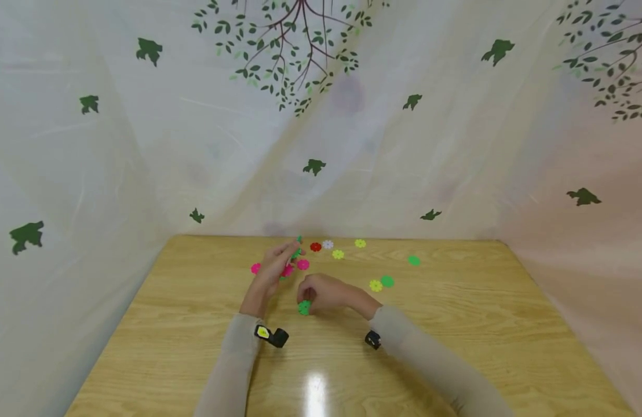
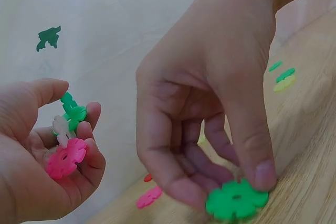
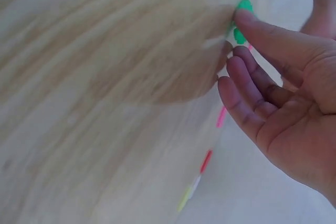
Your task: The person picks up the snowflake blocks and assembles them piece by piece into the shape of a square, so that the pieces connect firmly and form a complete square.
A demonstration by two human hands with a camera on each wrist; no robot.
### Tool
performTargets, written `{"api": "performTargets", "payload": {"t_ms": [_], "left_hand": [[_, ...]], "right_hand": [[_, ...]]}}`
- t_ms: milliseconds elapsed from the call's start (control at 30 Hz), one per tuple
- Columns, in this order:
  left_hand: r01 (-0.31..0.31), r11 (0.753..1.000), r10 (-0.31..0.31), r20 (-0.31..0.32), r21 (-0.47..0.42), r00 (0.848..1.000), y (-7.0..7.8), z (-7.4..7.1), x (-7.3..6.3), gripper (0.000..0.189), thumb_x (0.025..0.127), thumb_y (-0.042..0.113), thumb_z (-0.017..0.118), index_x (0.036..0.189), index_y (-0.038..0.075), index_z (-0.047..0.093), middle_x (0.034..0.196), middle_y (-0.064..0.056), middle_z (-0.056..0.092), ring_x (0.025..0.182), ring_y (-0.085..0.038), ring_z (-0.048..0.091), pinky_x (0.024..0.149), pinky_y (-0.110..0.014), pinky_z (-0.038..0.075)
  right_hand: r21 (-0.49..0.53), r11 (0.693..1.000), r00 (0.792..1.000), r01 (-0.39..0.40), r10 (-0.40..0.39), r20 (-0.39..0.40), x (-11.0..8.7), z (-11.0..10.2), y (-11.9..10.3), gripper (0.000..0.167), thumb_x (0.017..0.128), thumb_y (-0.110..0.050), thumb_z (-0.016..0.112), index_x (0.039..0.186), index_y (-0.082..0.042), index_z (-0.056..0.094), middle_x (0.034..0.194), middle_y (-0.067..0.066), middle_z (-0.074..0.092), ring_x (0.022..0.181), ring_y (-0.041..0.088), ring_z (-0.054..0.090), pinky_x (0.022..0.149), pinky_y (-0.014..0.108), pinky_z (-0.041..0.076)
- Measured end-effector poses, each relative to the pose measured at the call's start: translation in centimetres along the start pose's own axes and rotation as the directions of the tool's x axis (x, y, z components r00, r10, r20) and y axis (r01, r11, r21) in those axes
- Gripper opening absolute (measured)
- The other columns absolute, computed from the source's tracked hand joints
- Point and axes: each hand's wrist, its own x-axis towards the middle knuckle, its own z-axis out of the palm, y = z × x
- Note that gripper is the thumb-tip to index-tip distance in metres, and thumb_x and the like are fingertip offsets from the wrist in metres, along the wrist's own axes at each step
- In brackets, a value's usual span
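My left hand (image 1: 272,269) holds a small cluster of flower-shaped plastic discs above the back of the wooden table. In the left wrist view this cluster shows a pink disc (image 2: 65,159), a white disc (image 2: 61,128) and green pieces (image 2: 74,113), with thumb and fingers curled about them. Nearer the front, my right hand (image 1: 327,291) pinches a green flower disc (image 2: 236,200) between thumb and fingers, low over the wood. Whether its edge touches the table I cannot tell. One pink disc (image 1: 303,264) lies between the hands, another pink disc (image 1: 255,268) left of the left hand.
Along the table's (image 1: 196,347) back lie a red disc (image 1: 315,247), a white disc (image 1: 328,244) and yellow discs (image 1: 338,254). Further right are a yellow disc (image 1: 375,285) beside a green one (image 1: 387,281), and another green disc (image 1: 414,260). A patterned curtain (image 1: 222,174) hangs behind.
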Motion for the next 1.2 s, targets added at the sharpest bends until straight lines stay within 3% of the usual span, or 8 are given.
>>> {"api": "performTargets", "payload": {"t_ms": [100,233,333,567,700,867,1067,1200], "left_hand": [[-0.012,1.0,0.012,0.011,0.023,1.0,-0.2,0.2,0.1,0.052,0.102,0.045,0.061,0.118,-0.004,0.068,0.102,-0.003,0.062,0.078,-0.014,0.054,0.063,-0.018,0.041],[-0.025,0.998,0.023,0.032,0.065,0.999,-0.5,0.5,0.0,0.05,0.104,0.04,0.058,0.136,0.001,0.061,0.113,-0.004,0.068,0.107,-0.028,0.057,0.076,-0.021,0.045],[-0.03,0.996,0.025,0.053,0.084,0.998,-0.9,0.7,0.1,0.049,0.104,0.035,0.059,0.143,0.005,0.057,0.115,-0.005,0.071,0.118,-0.035,0.056,0.082,-0.025,0.047],[-0.044,0.996,0.034,0.128,0.076,0.991,-2.3,1.5,0.6,0.044,0.102,0.021,0.064,0.139,0.0,0.059,0.102,-0.002,0.073,0.099,-0.023,0.068,0.084,-0.029,0.055],[-0.043,0.996,0.029,0.162,0.082,0.986,-2.7,1.9,0.5,0.041,0.099,0.017,0.067,0.138,0.004,0.062,0.09,0.005,0.067,0.083,-0.014,0.063,0.074,-0.023,0.051],[-0.052,0.993,0.03,0.193,0.11,0.981,-2.8,2.3,0.3,0.044,0.098,0.018,0.07,0.139,0.008,0.062,0.082,0.006,0.052,0.075,-0.013,0.051,0.064,-0.022,0.042],[-0.079,0.986,0.045,0.225,0.146,0.973,-2.7,2.8,0.1,0.045,0.098,0.016,0.069,0.142,0.012,0.061,0.077,0.006,0.049,0.066,-0.011,0.044,0.06,-0.022,0.038],[-0.102,0.981,0.063,0.226,0.164,0.972,-2.5,3.2,0.1,0.045,0.097,0.017,0.07,0.141,0.011,0.061,0.077,0.007,0.049,0.064,-0.009,0.043,0.059,-0.021,0.038]], "right_hand": [[0.084,0.996,0.999,-0.039,0.042,-0.025,-0.8,-0.6,0.7,0.017,0.083,0.005,0.077,0.095,-0.004,0.07,0.092,0.004,0.07,0.081,0.011,0.062,0.074,0.021,0.054],[0.142,0.989,0.996,-0.045,0.056,-0.072,-1.7,-1.3,1.6,0.014,0.085,0.006,0.074,0.094,-0.004,0.069,0.092,0.005,0.07,0.084,0.013,0.063,0.077,0.022,0.055],[0.167,0.985,0.992,-0.05,0.068,-0.107,-2.3,-1.8,2.4,0.013,0.087,0.005,0.071,0.095,-0.005,0.071,0.093,0.006,0.072,0.087,0.013,0.065,0.081,0.025,0.056],[0.227,0.972,0.964,-0.066,0.121,-0.237,-3.5,-3.1,4.2,0.012,0.09,0.0,0.072,0.101,-0.004,0.072,0.101,0.009,0.074,0.095,0.015,0.068,0.089,0.034,0.057],[0.312,0.949,0.925,-0.038,0.151,-0.348,-4.1,-3.9,4.6,0.014,0.092,-0.001,0.072,0.105,0.002,0.072,0.103,0.017,0.074,0.094,0.022,0.071,0.086,0.037,0.06],[0.386,0.921,0.846,-0.041,0.238,-0.477,-4.8,-4.7,3.8,0.02,0.095,-0.002,0.069,0.114,0.004,0.073,0.107,0.022,0.074,0.095,0.028,0.072,0.083,0.045,0.061],[0.442,0.895,0.761,0.057,0.248,-0.599,-5.4,-5.4,2.1,0.022,0.096,0.003,0.066,0.116,0.01,0.07,0.112,0.03,0.071,0.098,0.043,0.069,0.077,0.03,0.059],[0.448,0.888,0.742,0.105,0.23,-0.63,-4.8,-4.9,4.1,0.021,0.096,0.001,0.066,0.116,0.007,0.072,0.115,0.027,0.072,0.094,0.027,0.071,0.075,0.022,0.057]]}}
